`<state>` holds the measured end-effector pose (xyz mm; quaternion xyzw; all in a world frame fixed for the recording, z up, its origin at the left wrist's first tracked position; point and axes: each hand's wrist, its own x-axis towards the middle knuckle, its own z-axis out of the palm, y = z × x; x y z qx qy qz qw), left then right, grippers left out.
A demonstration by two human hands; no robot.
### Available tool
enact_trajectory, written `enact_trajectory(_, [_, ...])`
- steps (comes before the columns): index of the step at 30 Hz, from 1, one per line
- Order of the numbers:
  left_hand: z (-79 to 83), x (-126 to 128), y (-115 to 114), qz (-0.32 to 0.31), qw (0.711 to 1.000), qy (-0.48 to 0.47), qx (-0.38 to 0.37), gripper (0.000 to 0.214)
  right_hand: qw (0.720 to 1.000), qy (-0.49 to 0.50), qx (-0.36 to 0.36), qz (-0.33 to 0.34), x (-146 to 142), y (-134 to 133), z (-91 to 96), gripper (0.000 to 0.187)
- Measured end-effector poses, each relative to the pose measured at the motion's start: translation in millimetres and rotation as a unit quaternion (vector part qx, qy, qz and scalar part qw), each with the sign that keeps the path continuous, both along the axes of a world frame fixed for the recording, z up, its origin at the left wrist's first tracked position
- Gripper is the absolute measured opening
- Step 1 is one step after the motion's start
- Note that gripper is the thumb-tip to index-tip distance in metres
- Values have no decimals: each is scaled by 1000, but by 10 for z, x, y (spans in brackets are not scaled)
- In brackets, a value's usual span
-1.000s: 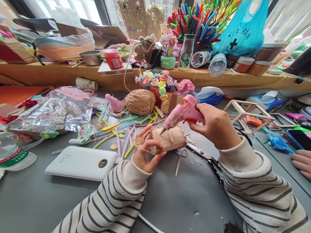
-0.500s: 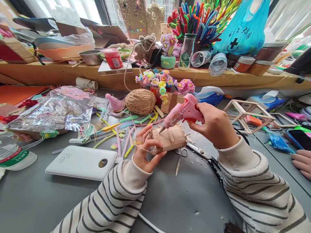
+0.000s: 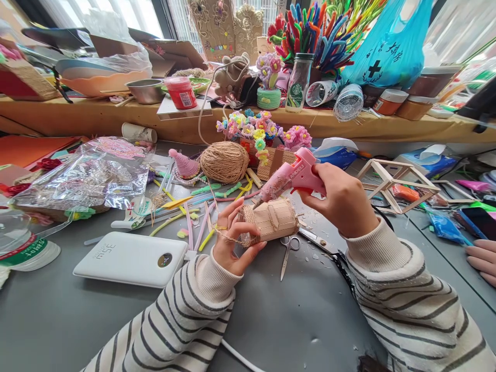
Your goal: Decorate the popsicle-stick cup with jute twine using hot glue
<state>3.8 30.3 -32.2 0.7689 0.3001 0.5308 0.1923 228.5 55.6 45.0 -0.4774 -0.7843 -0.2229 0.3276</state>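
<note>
Only the gun (image 3: 292, 176) has moved a tiny bit since a second ago, its tip slipping left and away over the barrel's (image 3: 287, 218) rope (image 3: 245, 213) end. On the left, the left hand (image 3: 231, 254) pinches that end with its thumb low, tipping the barrel on its side over the worktop (image 3: 279, 320); it looks light, stiff and rough, so hold it gently by the ends, as thin wood may crack. To the right, the right hand (image 3: 344, 199) wraps the gun's handle, reaching in to point it down and left.

"ANDELI" on pink glue gun (image 3: 297, 173)
</note>
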Motion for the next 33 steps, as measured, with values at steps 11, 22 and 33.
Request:
enact_trajectory(11, [-2, 4, 1, -4, 1000, -4, 1, 22, 1000, 3, -12, -10, -5, 7, -26, 18])
enact_trajectory(22, [8, 5, -8, -1, 1000, 3, -1, 21, 1000, 3, 0, -1, -10, 19, -29, 18])
enact_trajectory(33, [12, 10, -16, -19, 1000, -6, -2, 23, 1000, -11, 9, -7, -4, 23, -32, 20])
